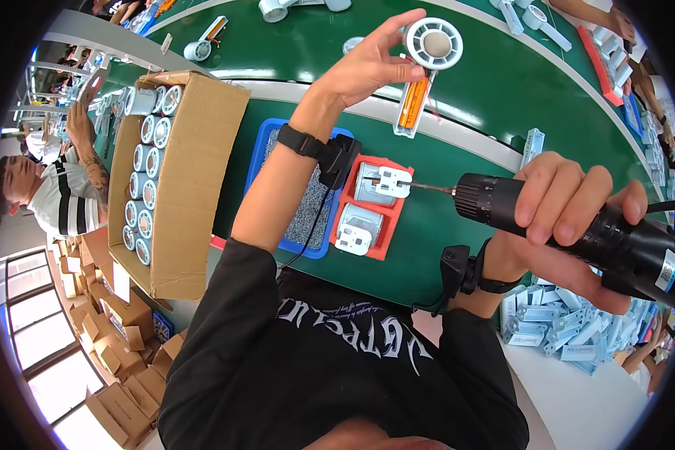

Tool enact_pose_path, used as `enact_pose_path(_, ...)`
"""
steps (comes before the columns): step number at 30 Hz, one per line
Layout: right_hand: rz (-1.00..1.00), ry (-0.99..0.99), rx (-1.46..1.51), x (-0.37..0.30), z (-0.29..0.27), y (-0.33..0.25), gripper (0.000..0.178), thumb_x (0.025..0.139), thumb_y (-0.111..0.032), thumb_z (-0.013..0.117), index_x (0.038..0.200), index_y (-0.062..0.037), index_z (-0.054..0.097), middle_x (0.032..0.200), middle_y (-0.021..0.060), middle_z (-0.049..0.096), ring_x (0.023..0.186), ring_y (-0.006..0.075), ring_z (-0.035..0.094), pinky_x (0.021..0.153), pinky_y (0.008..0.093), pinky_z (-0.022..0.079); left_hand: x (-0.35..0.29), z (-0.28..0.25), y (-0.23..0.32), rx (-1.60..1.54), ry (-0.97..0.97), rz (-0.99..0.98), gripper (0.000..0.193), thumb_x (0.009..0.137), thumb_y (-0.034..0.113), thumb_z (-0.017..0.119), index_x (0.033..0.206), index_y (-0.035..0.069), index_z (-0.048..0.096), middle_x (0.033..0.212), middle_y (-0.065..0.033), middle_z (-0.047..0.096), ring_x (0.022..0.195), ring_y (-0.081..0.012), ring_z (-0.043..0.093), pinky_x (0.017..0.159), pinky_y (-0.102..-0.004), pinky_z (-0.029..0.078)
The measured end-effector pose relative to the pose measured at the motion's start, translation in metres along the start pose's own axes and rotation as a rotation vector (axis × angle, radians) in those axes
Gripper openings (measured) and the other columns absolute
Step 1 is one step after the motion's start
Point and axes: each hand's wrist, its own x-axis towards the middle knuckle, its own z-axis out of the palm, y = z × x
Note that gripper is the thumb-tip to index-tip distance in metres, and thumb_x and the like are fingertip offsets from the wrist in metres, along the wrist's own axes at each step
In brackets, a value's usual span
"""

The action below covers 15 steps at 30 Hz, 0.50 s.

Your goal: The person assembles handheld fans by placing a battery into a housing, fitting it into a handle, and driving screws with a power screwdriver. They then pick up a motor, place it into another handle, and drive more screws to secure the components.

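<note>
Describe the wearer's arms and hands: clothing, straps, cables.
Left hand and right hand: bare, no gloves. Black sleeves end near the elbows. Each wrist wears a black strap with a boxy black device; a thin black cable runs from the left one.

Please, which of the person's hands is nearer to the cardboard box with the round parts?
Left. The left hand is to the right of the cardboard box and farther forward; the right hand is much farther right, beyond the red tray.
</note>
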Motion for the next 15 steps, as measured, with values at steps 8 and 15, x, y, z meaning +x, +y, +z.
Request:
enact_pose_path(8,-0.012,0.008,-0.012,0.0005,0.0008,-0.0028,0.074,0.066,-0.064,0.071,0.112,-0.0101,0.049,0.068,0.0026,0.054,0.049,0.0124,0.055,0.049,0.0255,0.048,0.0022,0.0060,-0.0040,-0.274,0.048,-0.032,0.067,0.082,0.004,0.067,0.138,0.010,0.032,0.115,-0.0133,0.052,0.102,-0.0274,0.061,0.092,-0.0392,0.051)
enact_pose_path(15,-0.038,0.027,0.005,-0.0022,0.0006,0.0007,0.074,0.065,-0.063,0.072,0.111,-0.0100,0.049,0.068,0.0026,0.054,0.048,0.0123,0.055,0.048,0.0259,0.049,0.0002,0.0025,0.0004,-0.537,-0.100,0.033,0.058,0.091,0.017,0.058,0.137,0.005,0.026,0.121,-0.0126,0.051,0.109,-0.0305,0.058,0.082,-0.0384,0.056)
